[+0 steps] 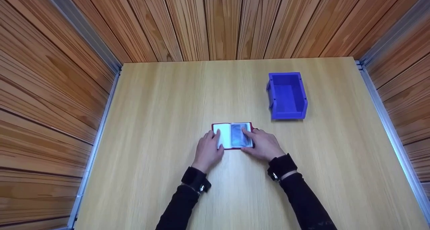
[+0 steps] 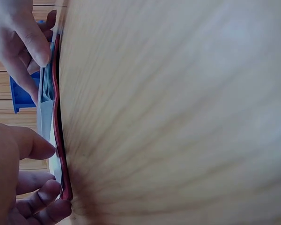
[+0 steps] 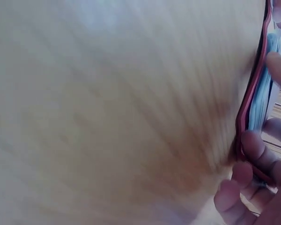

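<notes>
A red-covered card holder lies spread open on the table in front of me, with a white page on its left and clear bluish plastic sleeves on its right. My left hand grips the left end, its thumb near the bottom edge and a finger over the white page. At the other end my right hand holds the right side, index finger on the sleeves and thumb at the lower edge. In the right wrist view, curled fingers meet the red cover's edge and the stacked sleeves show side-on.
Beyond the right hand, a blue plastic bin stands on the light wooden table. Wood-plank walls with metal edge rails border the table at the back and both sides.
</notes>
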The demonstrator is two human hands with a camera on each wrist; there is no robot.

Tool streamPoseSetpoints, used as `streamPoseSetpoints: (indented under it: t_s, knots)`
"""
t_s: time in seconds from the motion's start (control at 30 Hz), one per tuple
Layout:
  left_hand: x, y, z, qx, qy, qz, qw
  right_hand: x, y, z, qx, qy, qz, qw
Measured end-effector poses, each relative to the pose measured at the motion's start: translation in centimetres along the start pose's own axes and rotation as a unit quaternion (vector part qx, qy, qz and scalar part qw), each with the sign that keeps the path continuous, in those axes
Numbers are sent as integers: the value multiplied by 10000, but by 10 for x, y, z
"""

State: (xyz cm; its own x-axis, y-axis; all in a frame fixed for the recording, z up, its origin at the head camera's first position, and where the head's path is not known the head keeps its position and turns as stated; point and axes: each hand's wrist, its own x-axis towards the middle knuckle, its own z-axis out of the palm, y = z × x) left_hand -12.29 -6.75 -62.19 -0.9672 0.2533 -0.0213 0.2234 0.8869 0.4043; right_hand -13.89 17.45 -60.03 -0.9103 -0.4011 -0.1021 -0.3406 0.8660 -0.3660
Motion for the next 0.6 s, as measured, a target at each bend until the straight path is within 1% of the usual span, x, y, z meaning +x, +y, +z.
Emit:
streamPoseSetpoints:
  t_s: [0.1,0.23,0.47,0.6]
  knots:
    - [0,-1,0,4,-21,-12,10000,0,1,-1,7,-48,-13,10000]
    - [-1,-2,0,-17,-126,-85,9999,0,2,-1,62,-111,-70,9999]
    - [1,-1,-1,-157,-189,-98,9996,-1,5,-1,-60,97,-249,9996]
    - [2,0,-1,-142,-243,-128,9995,-1,6,-2,-103,125,-267,9995]
